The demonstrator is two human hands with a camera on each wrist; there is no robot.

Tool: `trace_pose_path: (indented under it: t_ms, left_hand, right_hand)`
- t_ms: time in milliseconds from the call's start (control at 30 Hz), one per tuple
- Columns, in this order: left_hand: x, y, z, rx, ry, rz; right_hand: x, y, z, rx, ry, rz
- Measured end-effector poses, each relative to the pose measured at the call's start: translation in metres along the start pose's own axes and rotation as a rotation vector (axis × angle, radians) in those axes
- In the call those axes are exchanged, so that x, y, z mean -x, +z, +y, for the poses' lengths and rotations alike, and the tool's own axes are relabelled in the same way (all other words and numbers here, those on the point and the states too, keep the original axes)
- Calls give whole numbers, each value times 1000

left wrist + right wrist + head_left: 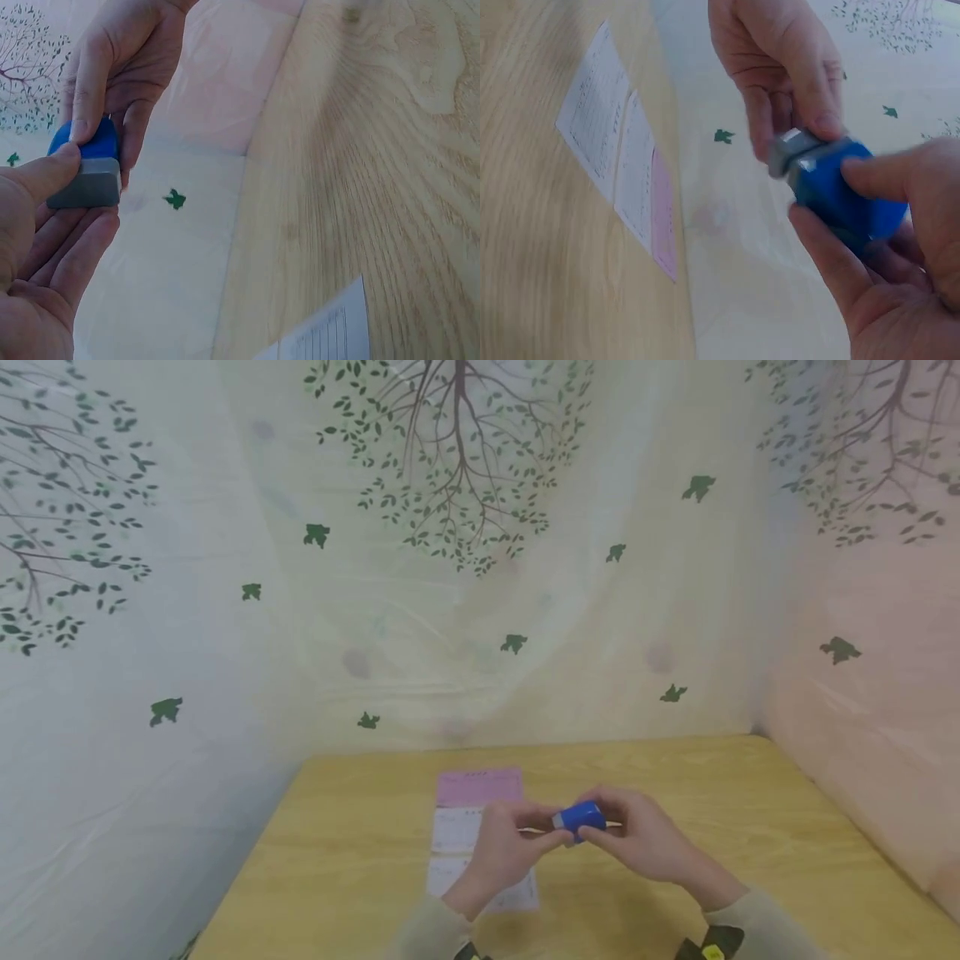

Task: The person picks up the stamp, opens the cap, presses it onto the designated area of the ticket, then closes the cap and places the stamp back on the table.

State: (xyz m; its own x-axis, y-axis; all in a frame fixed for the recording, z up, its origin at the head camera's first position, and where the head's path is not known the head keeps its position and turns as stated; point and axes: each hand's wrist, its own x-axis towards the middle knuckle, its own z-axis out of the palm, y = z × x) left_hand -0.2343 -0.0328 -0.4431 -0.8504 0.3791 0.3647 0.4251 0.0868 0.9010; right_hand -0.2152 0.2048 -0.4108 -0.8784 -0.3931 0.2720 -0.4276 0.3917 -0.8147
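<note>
Above the table, both hands hold a small blue stamp (583, 817) with a grey cap (86, 184). My left hand (501, 852) pinches the cap end between thumb and fingers. On the other side my right hand (651, 842) grips the blue body (840, 191), thumb on one face and fingers beneath. Cap and body lie end to end; a narrow dark line shows between them in the right wrist view. Under and beyond the left hand lie printed paper slips: a pink one (480, 787) farthest away and white ones (452, 828) nearer, partly hidden by that hand.
The slips lie on a wood-grain table (360, 835). Behind it and at both sides hang pale curtains (465, 693) printed with trees and green birds. The far table edge meets the back curtain.
</note>
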Motion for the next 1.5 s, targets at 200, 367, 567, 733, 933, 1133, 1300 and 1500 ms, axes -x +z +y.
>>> trace_pose_path:
  t_ms: [200,367,567,733,933,1133,1300,1500]
  left_hand:
    - [7,-6,-17,-191,-34,-46]
    - [6,9,-21,-635,159,-207]
    - [2,40,-17,-994,206,-345]
    - [-6,60,-20,-1174,211,-469]
    - [-13,74,-19,-1201,185,-509]
    - [-15,81,-19,-1194,159,-527]
    - [-15,81,-22,-1154,131,-526]
    - [-14,74,-20,-1034,103,-488]
  right_hand:
    - [3,-26,0,129,70,201]
    - [6,-35,0,105,57,144]
    - [12,-36,6,98,71,123]
    - [14,-40,9,82,87,116]
    - [15,-42,10,91,99,114]
    - [15,-42,12,108,112,116]
    - [16,-43,15,92,115,100]
    - [15,-44,18,118,94,84]
